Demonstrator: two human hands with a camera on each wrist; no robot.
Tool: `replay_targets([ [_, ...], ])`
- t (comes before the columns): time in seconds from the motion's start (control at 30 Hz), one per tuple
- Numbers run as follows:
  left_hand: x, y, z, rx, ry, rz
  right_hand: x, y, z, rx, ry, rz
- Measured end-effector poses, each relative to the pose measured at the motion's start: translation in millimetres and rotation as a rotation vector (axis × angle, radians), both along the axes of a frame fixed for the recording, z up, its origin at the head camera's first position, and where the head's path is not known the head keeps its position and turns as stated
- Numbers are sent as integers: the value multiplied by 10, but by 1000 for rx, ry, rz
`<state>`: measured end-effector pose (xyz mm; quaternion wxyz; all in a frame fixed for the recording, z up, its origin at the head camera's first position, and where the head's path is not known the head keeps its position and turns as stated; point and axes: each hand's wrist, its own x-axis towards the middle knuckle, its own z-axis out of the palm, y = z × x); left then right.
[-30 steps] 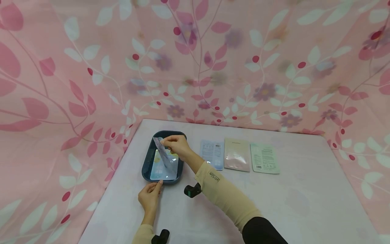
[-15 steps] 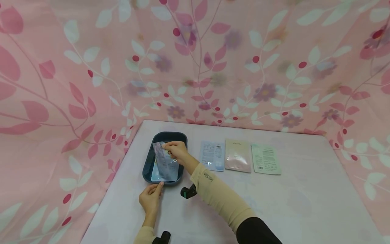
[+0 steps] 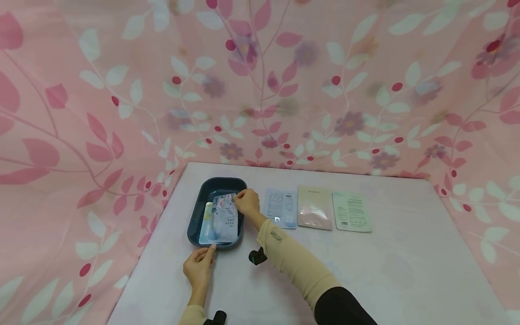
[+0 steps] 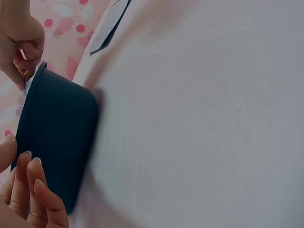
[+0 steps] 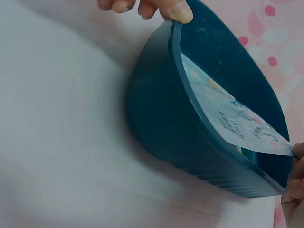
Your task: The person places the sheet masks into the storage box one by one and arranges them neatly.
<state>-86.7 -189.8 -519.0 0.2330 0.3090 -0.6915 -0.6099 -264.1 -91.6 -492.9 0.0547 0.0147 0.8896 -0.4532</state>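
Observation:
A dark teal tray (image 3: 194,219) stands at the left of the table. My left hand (image 3: 198,270) holds its near rim, thumb on top and fingertips against the outer wall, as the left wrist view shows. With my right hand (image 3: 248,203) I pinch the upper right corner of a pale blue flowered sheet-mask packet (image 3: 225,221), which is inside the tray. In the right wrist view that packet (image 5: 237,121) slopes up toward my fingers. Under it lies another light blue packet (image 3: 205,229) with a yellow patch, mostly covered.
Right of the tray, a blue packet (image 3: 281,208), a beige packet (image 3: 314,207) and a green packet (image 3: 351,212) lie in a row on the white tablecloth (image 3: 390,271). A pink floral curtain (image 3: 284,113) hangs behind the table.
The flowered packet has turned from edge-on to face-up and come down over the lower packet. My right hand has moved right and slightly down with it. The left hand stays at the rim.

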Motion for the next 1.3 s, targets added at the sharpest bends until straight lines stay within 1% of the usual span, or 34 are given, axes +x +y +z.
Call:
replay_targets([
  [0.13, 3, 3, 0, 6, 8, -5, 4, 32, -22, 7, -6, -8],
  [0.17, -2, -5, -21, 6, 9, -4, 7, 40, -33, 7, -8, -5],
  [0.37, -78, -91, -343, -13, 11, 14, 29, 89, -83, -26, -4, 30],
  [0.4, -88, -98, -380, -16, 14, 17, 37, 97, -86, -35, 0, 33],
  [0.57, -92, -93, -379, -25, 31, 23, 78, 150, -128, -78, 27, 46],
  [0.7, -83, -101, -380, -22, 20, 36, 104, 231, -166, -111, 95, 57],
  [0.77, -76, -104, -379, -23, 15, 32, 113, 299, -174, -120, 142, 62],
  [0.9, -75, -98, -373, -21, 18, 16, 116, 505, -178, -138, 173, 60],
  [1.07, -72, -95, -364, -13, 17, 9, 67, 804, -221, -104, 175, 30],
  [1.2, -68, -96, -367, -11, 8, 2, 28, 985, -240, -93, 133, -17],
  [1.3, -66, -91, -362, -16, 6, 4, 22, 1062, -238, -98, 100, -32],
])
